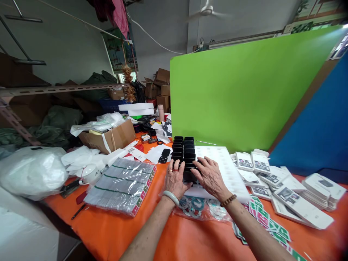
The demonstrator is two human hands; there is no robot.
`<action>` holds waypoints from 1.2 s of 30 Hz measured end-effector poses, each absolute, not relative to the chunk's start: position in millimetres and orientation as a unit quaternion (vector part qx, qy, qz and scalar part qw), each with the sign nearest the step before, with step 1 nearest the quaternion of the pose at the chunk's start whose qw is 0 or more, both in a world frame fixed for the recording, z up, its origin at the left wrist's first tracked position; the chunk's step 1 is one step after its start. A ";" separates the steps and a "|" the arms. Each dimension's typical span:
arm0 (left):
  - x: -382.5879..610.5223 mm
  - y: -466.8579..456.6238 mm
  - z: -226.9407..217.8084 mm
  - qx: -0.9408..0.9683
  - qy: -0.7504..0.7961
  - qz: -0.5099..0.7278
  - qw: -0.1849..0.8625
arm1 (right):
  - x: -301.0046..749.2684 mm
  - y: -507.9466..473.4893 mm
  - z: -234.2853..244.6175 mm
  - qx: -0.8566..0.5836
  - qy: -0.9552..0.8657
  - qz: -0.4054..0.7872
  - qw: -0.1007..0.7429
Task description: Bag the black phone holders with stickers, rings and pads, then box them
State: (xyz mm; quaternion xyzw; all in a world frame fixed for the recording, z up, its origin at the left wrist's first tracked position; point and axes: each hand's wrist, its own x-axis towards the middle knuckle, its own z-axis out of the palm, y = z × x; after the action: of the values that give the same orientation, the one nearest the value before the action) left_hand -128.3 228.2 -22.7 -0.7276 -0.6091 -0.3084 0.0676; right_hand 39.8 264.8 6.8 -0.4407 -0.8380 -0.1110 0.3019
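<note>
Two rows of black, flat, rounded-corner pieces (178, 149) stand upright, packed one behind another, at the middle of the table. My left hand (175, 179) rests on the near end of the left row, fingers spread and bent down over it, thumb pointing inward. From the right, my right hand (210, 177) touches the near end of the right row, its fingers apart. Neither hand is visibly closed around a piece. Beneath and to the right lies a white foam tray (231, 168) with rows of shallow recesses. Clear bags with teal ring-shaped items (194, 204) lie in front.
Left of my hands lies a plastic-wrapped bundle of grey boxes (119, 185). A cardboard box (119, 136) and white plastic bag (32, 172) are beyond. White printed boxes (299, 203) and green-and-pink cards (265, 217) cover the right. A green partition (244, 94) stands behind.
</note>
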 end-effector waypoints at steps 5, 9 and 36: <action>-127.7 230.2 -11.8 -0.723 -0.608 -0.326 0.039 | 40.6 274.5 19.8 -0.437 -0.846 -0.100 0.288; -129.3 240.3 7.3 -0.709 -0.621 -0.335 0.008 | 34.0 294.8 39.1 -0.453 -0.849 -0.079 0.261; -139.1 271.4 26.8 -0.744 -0.655 -0.123 -0.050 | 0.5 312.7 34.5 -0.484 -0.859 -0.055 0.159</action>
State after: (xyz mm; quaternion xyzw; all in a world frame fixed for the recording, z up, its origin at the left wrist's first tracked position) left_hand -139.1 271.4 26.8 -0.7437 -0.6553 -0.1225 -0.0500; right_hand 0.5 312.7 34.5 -0.4843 -0.8586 -0.0553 0.1587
